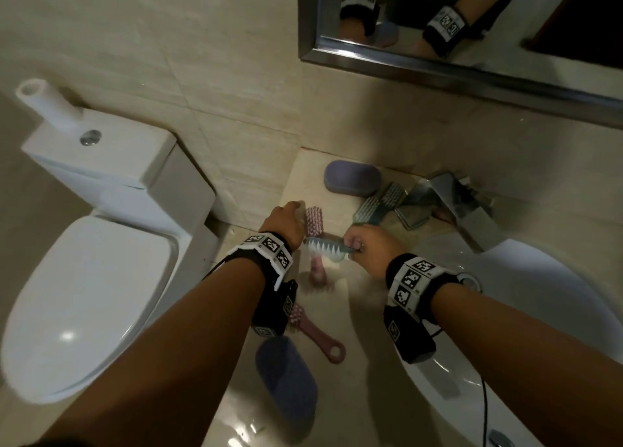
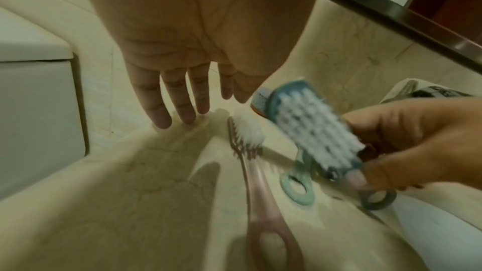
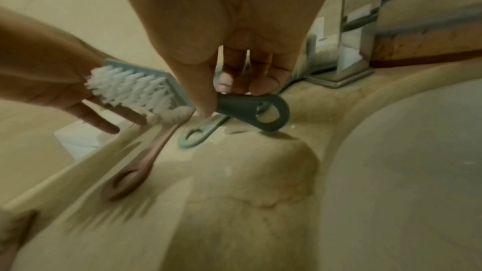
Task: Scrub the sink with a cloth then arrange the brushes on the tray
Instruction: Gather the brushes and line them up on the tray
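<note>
Left arm: bare, stretched forward, a marked band on the wrist.
Left hand [image 1: 286, 222]: palm down, fingers [image 2: 180, 98] straight and a little spread, holding nothing.
Right arm: bare, stretched forward, a marked band on the wrist.
Right hand [image 1: 369, 248]: fingers curled, thumb [image 3: 200, 81] and fingertips pinching the handle of a blue brush [image 1: 325, 247].

Dim beige tiled wall [image 1: 209, 59] before me, white toilet [image 1: 91, 278] left of my counter [image 1: 364, 345], steel-framed mirror [image 1: 438, 65] above it.
</note>
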{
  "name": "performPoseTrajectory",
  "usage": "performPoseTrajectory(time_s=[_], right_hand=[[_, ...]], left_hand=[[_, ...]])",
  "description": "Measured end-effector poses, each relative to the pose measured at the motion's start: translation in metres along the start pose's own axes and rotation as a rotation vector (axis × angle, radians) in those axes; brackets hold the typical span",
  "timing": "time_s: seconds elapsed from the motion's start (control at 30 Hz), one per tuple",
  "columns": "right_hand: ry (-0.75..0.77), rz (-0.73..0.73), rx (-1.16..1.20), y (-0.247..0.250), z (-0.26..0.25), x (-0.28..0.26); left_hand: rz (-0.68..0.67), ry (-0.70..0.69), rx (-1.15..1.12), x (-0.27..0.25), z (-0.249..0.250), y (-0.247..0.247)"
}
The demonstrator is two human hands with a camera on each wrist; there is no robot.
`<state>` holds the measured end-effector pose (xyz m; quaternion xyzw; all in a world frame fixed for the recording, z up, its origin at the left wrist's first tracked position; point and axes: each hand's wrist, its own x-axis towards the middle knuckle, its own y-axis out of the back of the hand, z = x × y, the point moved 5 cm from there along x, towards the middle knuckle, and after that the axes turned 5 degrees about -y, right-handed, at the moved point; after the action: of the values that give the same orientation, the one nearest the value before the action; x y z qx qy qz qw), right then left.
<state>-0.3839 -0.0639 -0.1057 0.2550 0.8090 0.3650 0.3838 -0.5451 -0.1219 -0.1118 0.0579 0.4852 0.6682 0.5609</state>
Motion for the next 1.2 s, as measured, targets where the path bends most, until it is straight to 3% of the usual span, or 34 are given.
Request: performPoseTrajectory(time_s=[0.3, 0.47, 0.63, 1.2], right_hand=[[-0.169, 0.065, 0.171, 0.030, 0.039, 0.006], [-0.175, 0.071, 0.171, 0.023, 0.043, 0.007], [-0.190, 0.084, 0.158, 0.016, 0.045, 0.006], [-0.198, 0.126, 0.184, 0.012, 0.045, -0.002]], left_hand=[[0.009, -0.014, 0.015, 0.002, 0.022, -0.021], [-0.010, -0.034, 0.161, 0.002, 0.027, -0.032], [0.076, -0.029, -0.023, 0.007, 0.027, -0.029], [0.117, -0.021, 0.161, 0.005, 0.022, -0.033]])
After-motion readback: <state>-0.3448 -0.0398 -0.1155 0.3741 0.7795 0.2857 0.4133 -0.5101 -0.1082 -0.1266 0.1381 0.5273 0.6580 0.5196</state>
